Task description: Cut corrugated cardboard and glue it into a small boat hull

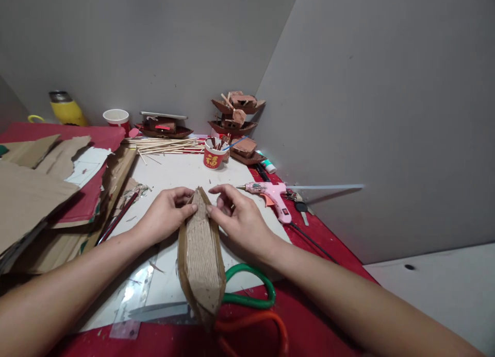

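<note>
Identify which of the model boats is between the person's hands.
The tan cardboard boat, nearest the camera, between the left hand and right hand. It shows bare corrugated ridges and no cabin; the reddish-brown boats behind it carry cabins.

A small, round red-and-white paper cup [215, 155] carries one large gold Chinese character [211, 161], 福, printed on its front. The line of smaller gold marks [212, 167] just beneath it is too tiny to read
</note>
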Demonstrator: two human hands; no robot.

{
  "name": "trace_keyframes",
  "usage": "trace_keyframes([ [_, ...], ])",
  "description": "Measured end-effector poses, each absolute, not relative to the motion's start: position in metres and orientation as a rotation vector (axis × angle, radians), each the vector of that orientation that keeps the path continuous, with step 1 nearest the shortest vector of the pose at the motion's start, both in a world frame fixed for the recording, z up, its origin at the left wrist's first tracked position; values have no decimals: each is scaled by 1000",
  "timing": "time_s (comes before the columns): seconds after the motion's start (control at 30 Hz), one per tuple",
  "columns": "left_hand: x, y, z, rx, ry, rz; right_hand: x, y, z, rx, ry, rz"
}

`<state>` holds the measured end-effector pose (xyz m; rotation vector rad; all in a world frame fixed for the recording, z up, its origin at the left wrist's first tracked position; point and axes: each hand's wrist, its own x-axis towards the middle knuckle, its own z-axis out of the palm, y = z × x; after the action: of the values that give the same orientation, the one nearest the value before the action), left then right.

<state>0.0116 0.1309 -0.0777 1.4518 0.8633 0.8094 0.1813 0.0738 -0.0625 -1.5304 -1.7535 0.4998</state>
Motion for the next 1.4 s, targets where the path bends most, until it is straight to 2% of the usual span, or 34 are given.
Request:
trace_keyframes([
  [0.1, 13, 128, -79, 1424, 806, 809, 181, 86, -59, -1467, -1750, 575],
  [0.23, 12, 126, -82, 1470, 815, 832, 181, 99, -63, -1392, -1677, 965],
  [0.33, 12, 125, -81, 1492, 856, 858, 182, 102, -65, -1309, -1679, 1110],
  [0.5, 14, 123, -73, 1441, 937, 910, 183, 101, -64, -1263, -1639, 1071],
  [0.7, 14, 121, -72, 1354, 840, 735, 185, 100, -64, -1266, -1634, 827],
  [1.4, 20, 108, -67, 1512, 942, 860, 175, 91, -61, -1180, -1542, 993],
])
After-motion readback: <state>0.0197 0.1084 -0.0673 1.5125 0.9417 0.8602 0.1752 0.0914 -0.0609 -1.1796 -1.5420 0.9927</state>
